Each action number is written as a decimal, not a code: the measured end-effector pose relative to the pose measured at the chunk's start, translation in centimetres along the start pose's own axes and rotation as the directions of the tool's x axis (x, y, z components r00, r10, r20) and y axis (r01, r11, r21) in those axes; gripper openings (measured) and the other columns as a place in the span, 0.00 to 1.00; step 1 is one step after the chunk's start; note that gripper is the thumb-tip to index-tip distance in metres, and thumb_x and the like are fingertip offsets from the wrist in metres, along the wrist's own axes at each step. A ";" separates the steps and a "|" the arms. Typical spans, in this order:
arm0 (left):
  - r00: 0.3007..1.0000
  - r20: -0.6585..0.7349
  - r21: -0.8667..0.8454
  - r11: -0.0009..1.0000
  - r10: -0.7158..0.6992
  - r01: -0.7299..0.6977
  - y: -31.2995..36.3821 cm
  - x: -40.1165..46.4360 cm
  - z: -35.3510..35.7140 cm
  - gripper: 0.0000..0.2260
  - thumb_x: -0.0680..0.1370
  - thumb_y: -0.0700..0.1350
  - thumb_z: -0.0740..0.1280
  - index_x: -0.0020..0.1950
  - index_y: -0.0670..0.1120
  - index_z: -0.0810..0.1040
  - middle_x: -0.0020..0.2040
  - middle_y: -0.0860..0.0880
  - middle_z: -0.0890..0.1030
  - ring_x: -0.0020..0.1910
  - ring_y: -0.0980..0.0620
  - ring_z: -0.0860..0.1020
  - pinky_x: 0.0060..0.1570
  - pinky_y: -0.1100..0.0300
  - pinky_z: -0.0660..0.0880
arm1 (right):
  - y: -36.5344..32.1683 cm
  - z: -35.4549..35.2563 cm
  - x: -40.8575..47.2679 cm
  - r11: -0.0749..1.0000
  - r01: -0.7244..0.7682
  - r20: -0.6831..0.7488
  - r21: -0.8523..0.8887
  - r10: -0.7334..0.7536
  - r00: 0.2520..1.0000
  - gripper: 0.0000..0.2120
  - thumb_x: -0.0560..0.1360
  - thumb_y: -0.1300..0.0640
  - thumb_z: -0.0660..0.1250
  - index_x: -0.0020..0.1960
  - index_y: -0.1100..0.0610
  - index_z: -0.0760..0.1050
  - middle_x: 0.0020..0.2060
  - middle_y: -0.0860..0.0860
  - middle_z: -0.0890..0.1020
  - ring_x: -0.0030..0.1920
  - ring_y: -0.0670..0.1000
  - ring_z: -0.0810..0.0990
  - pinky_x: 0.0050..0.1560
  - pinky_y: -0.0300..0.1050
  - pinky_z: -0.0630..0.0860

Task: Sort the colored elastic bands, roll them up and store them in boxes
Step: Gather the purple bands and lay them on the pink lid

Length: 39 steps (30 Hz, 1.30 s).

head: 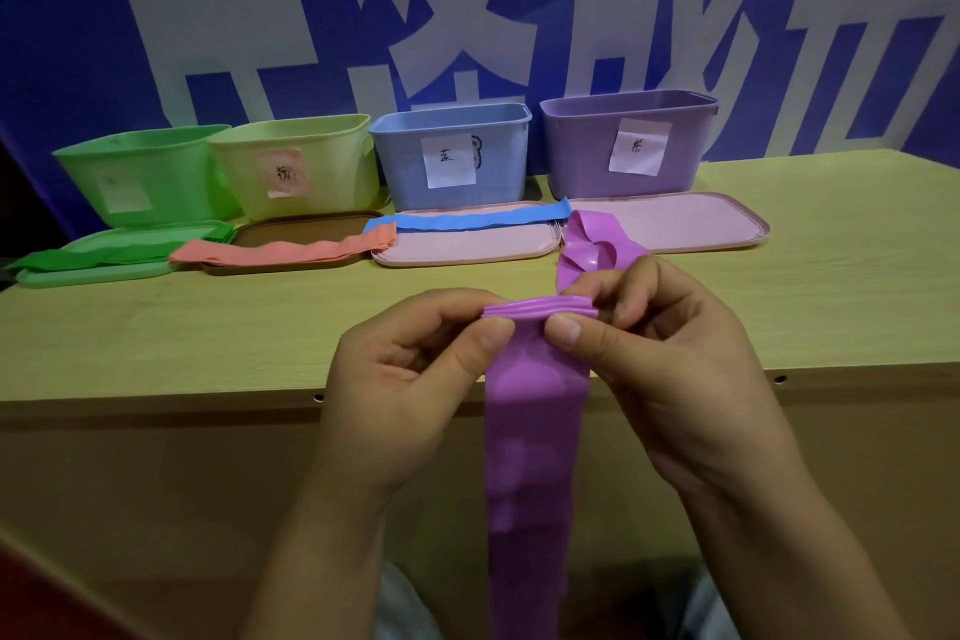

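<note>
**Purple band pinched at frame centre**

Left hand and right hand both pinch, fingers curled, the folded top of a flat purple elastic band. Its long axis runs vertically, hanging down to the frame bottom, before the tan wooden table.

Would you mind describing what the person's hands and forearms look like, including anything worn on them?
Both the left hand and the right hand are bare: no gloves, rings, watch or bracelets show. The forearms are uncovered too, with no sleeves in view. The fingernails are short and unpainted.
</note>
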<state>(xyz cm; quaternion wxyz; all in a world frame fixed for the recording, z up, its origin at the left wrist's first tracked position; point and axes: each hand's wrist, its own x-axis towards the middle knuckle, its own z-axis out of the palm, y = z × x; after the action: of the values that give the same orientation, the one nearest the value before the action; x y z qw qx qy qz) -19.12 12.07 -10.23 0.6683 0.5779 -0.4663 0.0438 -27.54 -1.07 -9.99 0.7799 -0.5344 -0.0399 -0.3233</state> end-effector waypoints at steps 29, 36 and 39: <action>0.960 -0.177 -0.141 0.971 -0.218 0.194 0.2 2.9 1.1 0.07 0.67 0.42 0.71 0.39 0.53 0.85 0.36 0.53 0.84 0.39 0.56 0.80 0.41 0.62 0.77 | 5.0 -1.2 -0.7 0.706 0.490 0.123 -0.511 -0.504 0.855 0.10 0.72 0.59 0.67 0.48 0.45 0.72 0.49 0.40 0.75 0.48 0.48 0.76 0.49 0.42 0.74; 0.948 -0.218 -0.140 0.969 -0.232 0.205 0.0 2.7 1.7 0.05 0.65 0.46 0.71 0.39 0.53 0.85 0.35 0.55 0.83 0.38 0.56 0.79 0.40 0.60 0.75 | 4.6 -0.9 -1.1 0.909 0.248 0.071 -0.335 -0.238 0.969 0.09 0.67 0.53 0.70 0.44 0.54 0.73 0.39 0.42 0.77 0.40 0.40 0.76 0.41 0.33 0.73; 0.952 -0.186 -0.154 0.964 -0.244 0.217 0.0 2.7 1.6 0.06 0.65 0.46 0.70 0.39 0.53 0.85 0.36 0.54 0.83 0.39 0.55 0.80 0.39 0.61 0.75 | 4.3 -1.2 -1.0 0.947 0.203 0.046 -0.250 -0.198 0.979 0.11 0.66 0.53 0.70 0.44 0.54 0.73 0.40 0.41 0.80 0.41 0.40 0.79 0.39 0.34 0.75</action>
<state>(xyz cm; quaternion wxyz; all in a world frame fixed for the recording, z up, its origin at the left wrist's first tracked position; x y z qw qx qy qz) -18.51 9.43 -8.55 0.7497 0.5757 -0.3264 -0.0067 -26.29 -0.67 -14.38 0.6678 -0.6262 -0.0604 -0.3979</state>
